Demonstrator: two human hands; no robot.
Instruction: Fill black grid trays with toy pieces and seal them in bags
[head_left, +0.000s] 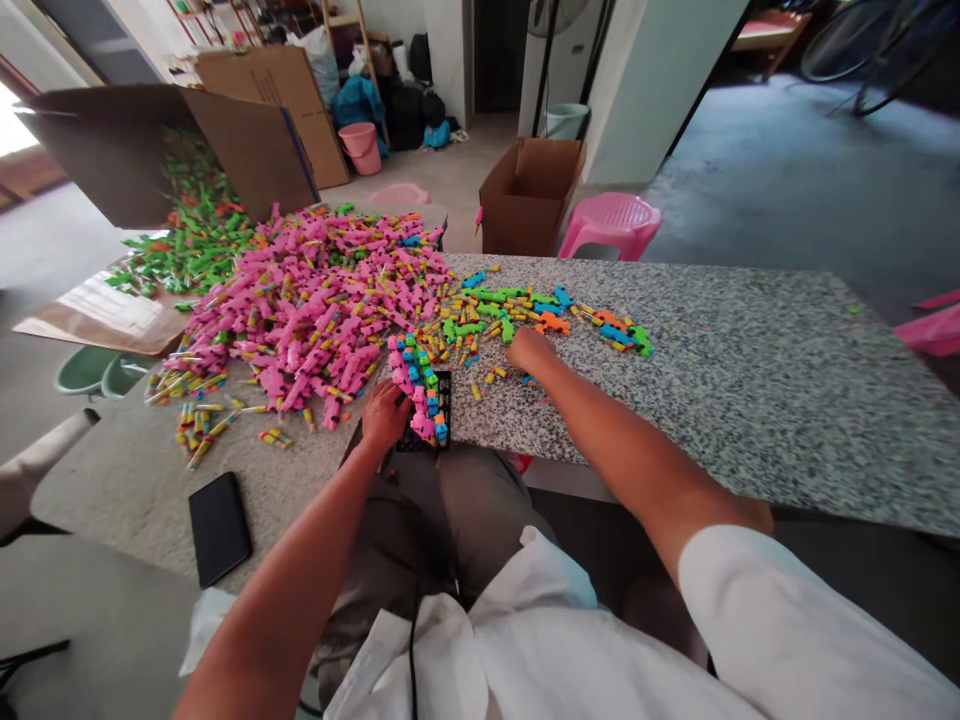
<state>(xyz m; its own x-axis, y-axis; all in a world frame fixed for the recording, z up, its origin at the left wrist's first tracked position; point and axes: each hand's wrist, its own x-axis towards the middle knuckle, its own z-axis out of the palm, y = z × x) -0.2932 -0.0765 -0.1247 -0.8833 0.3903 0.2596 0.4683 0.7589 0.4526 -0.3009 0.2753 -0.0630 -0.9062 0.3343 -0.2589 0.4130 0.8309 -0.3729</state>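
My left hand (385, 413) is closed at the left edge of a black tray (444, 390), its fingertips beside the pink pieces. Rows of small plastic toy pieces stand in this tray: pink pieces (422, 427) on the left, with blue and green pieces (429, 378) next to them. Out to the right, my right hand (531, 350) reaches down to the table with its fingers curled. A green toy piece (508, 329) is right at its fingertips; whatever lies inside the grip is hidden. Loose green, orange, blue and yellow pieces lie around this hand.
A large heap of pink pieces (300, 300) covers the table's left part. Behind it, green pieces (202, 235) spill from a cardboard box (105, 150). A black phone (220, 528) lies near the front left edge. The speckled tabletop (750, 380) extends right; a pink stool (611, 220) stands beyond.
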